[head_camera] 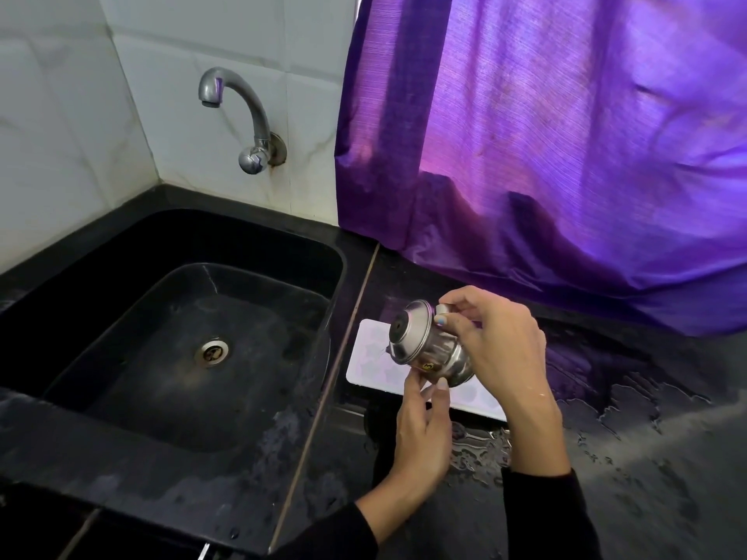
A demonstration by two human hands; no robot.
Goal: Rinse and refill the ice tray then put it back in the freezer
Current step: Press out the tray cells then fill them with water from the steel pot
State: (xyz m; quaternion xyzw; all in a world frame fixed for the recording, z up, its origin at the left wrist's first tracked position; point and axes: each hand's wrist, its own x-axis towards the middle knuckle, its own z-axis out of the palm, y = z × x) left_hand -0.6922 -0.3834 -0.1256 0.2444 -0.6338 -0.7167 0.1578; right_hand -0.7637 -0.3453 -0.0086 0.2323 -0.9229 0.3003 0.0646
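Ice tray flat on wet table, directly beneath tilted steel jug gripped by right hand, steadied by left hand, long axis running away from sink.

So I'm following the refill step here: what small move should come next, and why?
Probably tip the steel pot a little further over the white ice tray. Both hands, left and right, hold it tilted above the tray on the wet counter, and no stream is clearly visible yet.
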